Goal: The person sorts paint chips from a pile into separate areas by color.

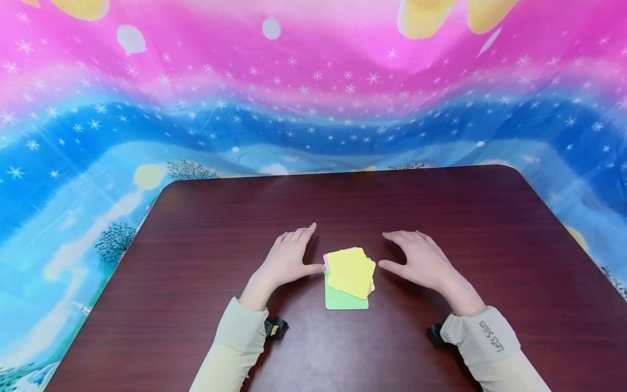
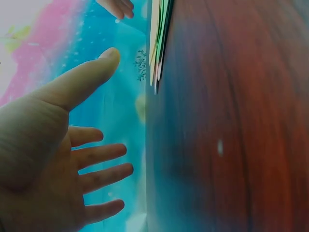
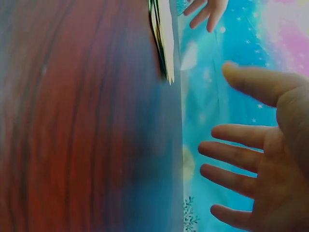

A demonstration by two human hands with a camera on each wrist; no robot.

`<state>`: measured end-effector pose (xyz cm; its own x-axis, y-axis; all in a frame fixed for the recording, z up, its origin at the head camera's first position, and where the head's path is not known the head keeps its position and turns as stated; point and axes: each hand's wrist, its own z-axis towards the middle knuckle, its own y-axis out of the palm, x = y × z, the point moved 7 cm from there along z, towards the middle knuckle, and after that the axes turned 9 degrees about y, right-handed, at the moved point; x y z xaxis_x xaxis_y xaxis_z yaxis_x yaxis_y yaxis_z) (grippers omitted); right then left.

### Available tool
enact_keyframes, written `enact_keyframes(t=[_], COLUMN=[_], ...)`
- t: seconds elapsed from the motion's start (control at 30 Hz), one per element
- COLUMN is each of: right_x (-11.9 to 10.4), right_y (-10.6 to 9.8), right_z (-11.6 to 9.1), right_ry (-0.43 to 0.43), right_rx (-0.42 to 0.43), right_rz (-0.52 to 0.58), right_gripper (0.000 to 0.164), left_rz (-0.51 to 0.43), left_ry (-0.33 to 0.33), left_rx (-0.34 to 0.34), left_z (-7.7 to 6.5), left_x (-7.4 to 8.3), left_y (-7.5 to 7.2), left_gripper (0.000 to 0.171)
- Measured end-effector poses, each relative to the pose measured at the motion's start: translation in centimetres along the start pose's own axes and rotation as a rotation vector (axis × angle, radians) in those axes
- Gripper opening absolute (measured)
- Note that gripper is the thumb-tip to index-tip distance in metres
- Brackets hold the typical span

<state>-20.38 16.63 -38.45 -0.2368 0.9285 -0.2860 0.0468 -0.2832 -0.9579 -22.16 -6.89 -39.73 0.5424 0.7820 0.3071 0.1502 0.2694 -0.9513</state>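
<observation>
A small loose stack of coloured cards lies on the dark wooden table [image 1: 220, 218]. On top is a yellow card [image 1: 350, 272], turned at an angle. Beneath it a green card [image 1: 346, 300] sticks out toward the person, and a pink edge shows at the left. My left hand [image 1: 286, 258] is left of the stack with fingers spread, its thumb tip close to the cards; from the head view I cannot tell if they touch. To the right of the cards is my right hand [image 1: 421, 261], fingers extended and holding nothing. Both wrist views show the stack edge-on.
A pink and blue cloth [image 1: 313, 98] with snowflakes hangs behind and beside the table. Black wrist cameras, one under the left cuff [image 1: 276, 328] and one by the right cuff [image 1: 480, 332], sit low over the tabletop.
</observation>
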Motion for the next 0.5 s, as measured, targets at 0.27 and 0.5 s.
enact_keyframes(t=[0.27,0.5], right_x=[-0.6,-1.4], right_y=[0.5,1.4], right_z=[0.0,0.1], right_ry=[-0.012,-0.026], right_rx=[-0.030,-0.044], right_rz=[0.000,-0.014], right_gripper=[0.063,0.069], left_rz=[-0.027,-0.022], left_ry=[0.058,0.122], left_rx=[-0.050,-0.097], left_z=[0.4,0.6], left_x=[1.4,2.3], left_y=[0.4,1.1], left_gripper=[0.089,0.088])
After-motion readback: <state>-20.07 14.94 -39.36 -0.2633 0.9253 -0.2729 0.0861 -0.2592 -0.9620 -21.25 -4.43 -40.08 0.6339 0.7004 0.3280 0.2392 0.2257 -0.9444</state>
